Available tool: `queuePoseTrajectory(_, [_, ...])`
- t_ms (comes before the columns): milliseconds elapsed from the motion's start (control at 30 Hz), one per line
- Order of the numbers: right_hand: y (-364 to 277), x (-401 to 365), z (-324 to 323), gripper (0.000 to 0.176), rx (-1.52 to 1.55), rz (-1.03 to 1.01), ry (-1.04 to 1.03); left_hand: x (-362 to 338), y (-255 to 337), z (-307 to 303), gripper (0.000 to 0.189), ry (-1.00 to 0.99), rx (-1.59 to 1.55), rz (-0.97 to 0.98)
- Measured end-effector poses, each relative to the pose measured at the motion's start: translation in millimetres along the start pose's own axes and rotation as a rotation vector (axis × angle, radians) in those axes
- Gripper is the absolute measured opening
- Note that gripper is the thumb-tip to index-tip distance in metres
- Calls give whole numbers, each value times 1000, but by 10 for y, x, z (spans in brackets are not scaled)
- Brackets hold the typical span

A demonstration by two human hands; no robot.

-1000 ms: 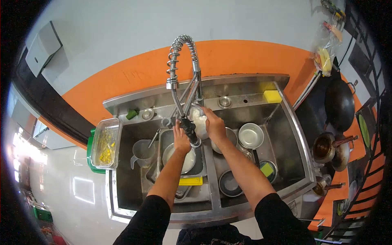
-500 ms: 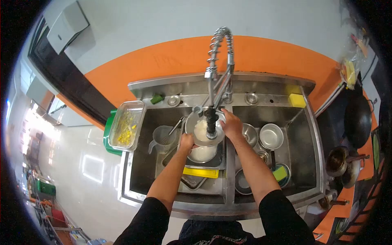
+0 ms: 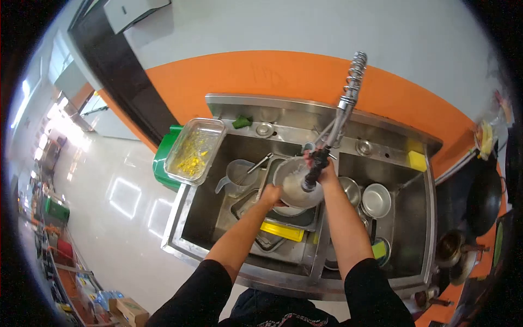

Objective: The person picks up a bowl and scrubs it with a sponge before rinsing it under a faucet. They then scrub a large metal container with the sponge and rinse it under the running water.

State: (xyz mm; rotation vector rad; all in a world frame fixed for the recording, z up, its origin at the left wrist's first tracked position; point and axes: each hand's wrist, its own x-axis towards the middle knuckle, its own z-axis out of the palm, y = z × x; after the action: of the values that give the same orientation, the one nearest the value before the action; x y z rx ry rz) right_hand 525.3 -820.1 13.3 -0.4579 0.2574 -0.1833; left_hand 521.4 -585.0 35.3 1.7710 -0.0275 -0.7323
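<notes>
A round bowl point(image 3: 278, 175) with whitish, cloudy contents is tilted over the left sink basin. My left hand point(image 3: 271, 196) is closed on its near left rim. The black spray head point(image 3: 316, 166) of the spring faucet points down into the bowl. My right hand point(image 3: 327, 171) is at the spray head, its fingertips showing on the far side, closed around it. Below the held bowl, part of a second bowl point(image 3: 289, 211) shows on a dark tray point(image 3: 309, 219).
A measuring jug point(image 3: 235, 173) with a whisk point(image 3: 259, 163) stands left in the basin, near a yellow object point(image 3: 282, 231). Metal pots point(image 3: 376, 200) and a green sponge point(image 3: 379, 250) are in the right basin. A clear container point(image 3: 173, 158) with yellow bits sits left. A yellow sponge point(image 3: 417, 161) rests at the back corner.
My right hand has gone from the bowl's right rim to the spray head. The bowl is lifted and tilted more, covering more of the lower bowl. The whole view has shifted and turned.
</notes>
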Motion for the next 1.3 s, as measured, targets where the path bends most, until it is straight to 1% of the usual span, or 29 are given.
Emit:
queuePoseTrajectory(67, [-25,118,-377,33,-118,-128,-205,568,-639,18,46,91,15,18])
queuePoseTrajectory(100, [-94,424,-921,29,-169,-109,-125,770,-857,-3,46,166,38,31])
queuePoseTrajectory(133, [-84,716,-1293,27,-225,-86,-50,724,-821,-7,44,226,134,56])
queuePoseTrajectory(200, [-145,444,-756,27,-176,-197,-123,470,-583,-53,44,331,312,118])
queuePoseTrajectory(233, [-219,351,-554,28,-84,-114,-134,283,-430,-87,43,370,401,154])
queuePoseTrajectory(267, [-278,330,-435,30,6,-27,-139,187,-356,-133,43,334,410,127])
queuePoseTrajectory(333, [-248,512,-423,29,125,-86,-548,-16,-202,-205,42,268,463,135])
queuePoseTrajectory(367, [-252,569,-475,29,145,-44,-573,-96,-158,-253,40,241,514,165])
queuePoseTrajectory(433, [-195,619,-584,19,449,23,-577,-54,-322,-334,36,249,374,141])
queuePoseTrajectory(467, [-147,583,-530,17,594,50,-560,35,-415,-342,37,217,385,93])
queuePoseTrajectory(500, [-191,440,-336,16,701,132,-389,129,-466,-364,44,176,389,54])
queuePoseTrajectory(533, [-230,276,-104,16,793,210,-212,120,-481,-398,44,197,389,46])
queuePoseTrajectory(567, [-186,270,28,16,794,229,-214,65,-459,-392,38,266,390,136])
queuePoseTrajectory(600, [-138,289,102,19,575,272,-473,27,-471,-384,33,332,389,224])
queuePoseTrajectory(633, [-84,306,161,21,348,307,-728,9,-472,-403,34,303,384,186])
queuePoseTrajectory(667, [-43,373,139,21,344,321,-727,-12,-484,-419,34,310,374,180])
queuePoseTrajectory(733, [-76,697,-151,27,420,162,-581,63,-579,-402,36,309,366,233])
queuePoseTrajectory(767, [-127,783,-242,31,465,140,-378,42,-553,-386,36,314,363,236])
queuePoseTrajectory(800, [-170,722,-96,31,469,144,-387,7,-498,-397,38,288,374,190])
queuePoseTrajectory(867, [-208,436,330,28,369,30,-114,-89,-474,-482,40,282,396,128])
queuePoseTrajectory(900, [-251,560,107,26,509,112,-304,-103,-478,-490,41,279,368,158])
queuePoseTrajectory(933, [-196,505,53,26,518,124,-306,-96,-487,-501,43,275,338,191])
queuePoseTrajectory(1000, [-199,370,-26,27,398,-211,-17,-54,-521,-515,45,263,326,180])
queuePoseTrajectory(1033, [-172,678,-594,24,459,-25,-491,-51,-513,-516,46,261,344,183])
queuePoseTrajectory(1067, [-150,993,-1173,23,380,168,-946,-37,-513,-527,46,262,368,188])
queuePoseTrajectory(1133, [230,351,-340,27,544,544,-756,53,-515,-511,46,276,372,184])
queuePoseTrajectory(1200, [491,-98,282,30,-579,401,11,177,-568,-417,47,274,351,167])
queuePoseTrajectory(1233, [617,-190,491,30,-577,394,7,264,-577,-374,47,315,318,195])
queuePoseTrajectory(1300, [727,-355,652,27,-960,524,-221,258,-563,-261,47,342,263,211])
